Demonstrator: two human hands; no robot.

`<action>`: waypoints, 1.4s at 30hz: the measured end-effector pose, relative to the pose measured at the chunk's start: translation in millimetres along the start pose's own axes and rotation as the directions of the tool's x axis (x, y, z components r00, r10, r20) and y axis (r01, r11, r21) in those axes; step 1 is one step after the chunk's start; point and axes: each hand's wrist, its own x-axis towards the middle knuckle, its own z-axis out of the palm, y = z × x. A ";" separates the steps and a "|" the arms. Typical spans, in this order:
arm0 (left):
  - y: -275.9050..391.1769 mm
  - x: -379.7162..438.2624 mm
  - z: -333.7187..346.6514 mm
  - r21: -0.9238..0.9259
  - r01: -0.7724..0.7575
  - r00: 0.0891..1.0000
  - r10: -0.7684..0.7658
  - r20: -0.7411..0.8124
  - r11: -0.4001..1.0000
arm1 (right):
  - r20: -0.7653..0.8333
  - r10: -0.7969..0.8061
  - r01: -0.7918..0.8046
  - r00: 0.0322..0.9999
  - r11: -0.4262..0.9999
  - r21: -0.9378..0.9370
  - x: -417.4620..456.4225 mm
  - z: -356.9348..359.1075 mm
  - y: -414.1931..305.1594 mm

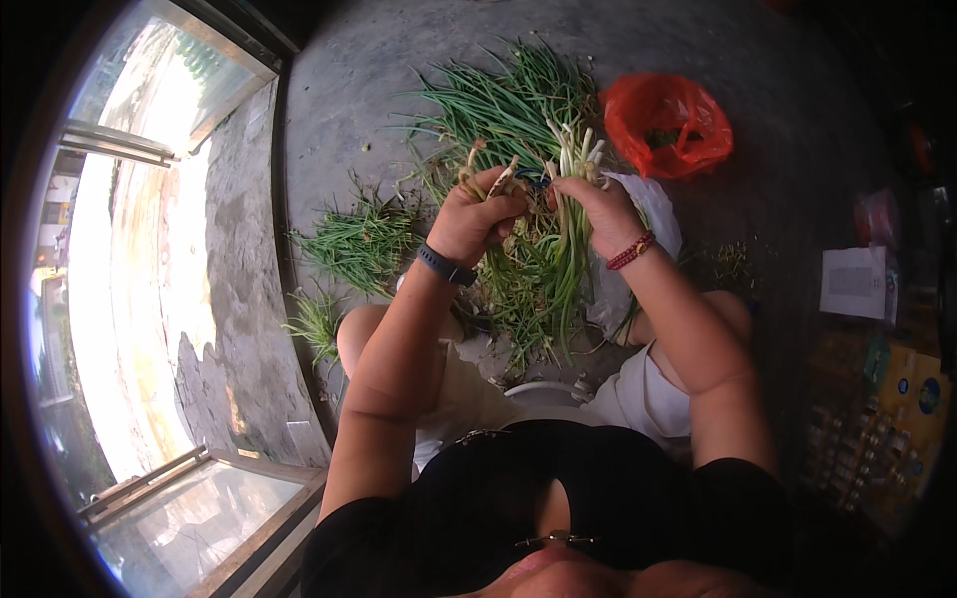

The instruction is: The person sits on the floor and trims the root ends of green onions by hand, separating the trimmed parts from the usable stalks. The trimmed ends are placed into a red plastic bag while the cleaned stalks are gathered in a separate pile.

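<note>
My left hand (478,213) grips a few green onions (502,179) whose root ends, some brownish, stick up out of the fist. Close to its right, my right hand (604,211) holds a bunch of green onions (572,247) with white ends up and green leaves hanging down. A large heap of green onions (516,93) lies on the floor beyond both hands. Beneath the hands is a loose pile of green trimmings and leaves (523,299). A whitish plastic bag (654,209) lies partly hidden behind my right hand and forearm.
An open red plastic bag (673,127) with something dark green inside stands on the concrete floor (344,90) at upper right. Smaller piles of greens (359,243) lie at left, near a doorway with glass-paned doors (202,516). Boxes (912,396) stand at far right.
</note>
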 end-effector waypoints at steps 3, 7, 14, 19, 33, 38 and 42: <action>-2.7 6.7 -16.5 0.096 -0.018 0.979 0.037 -0.202 0.995 | -0.017 0.023 -0.020 1.000 0.992 0.126 5.9 -6.8 -1.2; 10.9 11.5 -31.1 0.265 -0.144 0.830 0.263 -0.493 0.953 | 0.052 0.062 -0.067 0.997 0.991 0.114 5.7 -10.2 -4.4; 2.1 10.9 -29.1 0.355 -0.117 0.901 0.250 -0.355 0.927 | 0.041 0.024 -0.030 0.999 0.988 0.151 7.4 -5.9 -8.8; -5.5 5.4 -5.9 0.401 0.017 0.999 -0.002 -0.036 0.916 | 0.006 -0.009 0.008 1.000 0.989 0.149 4.9 -1.2 -10.3; -13.2 10.1 2.2 0.401 -0.075 0.987 0.124 -0.098 0.913 | 0.109 -0.039 0.040 0.993 0.999 -0.002 4.4 -4.4 -4.2; -15.1 11.1 0.9 0.286 -0.084 0.978 0.134 -0.160 0.954 | 0.204 -0.053 0.071 0.978 0.994 -0.083 -3.5 5.2 1.8; -12.2 8.3 8.1 0.427 -0.177 0.961 0.249 -0.120 0.887 | 0.155 -0.085 0.118 0.984 0.969 -0.219 -1.4 4.4 5.5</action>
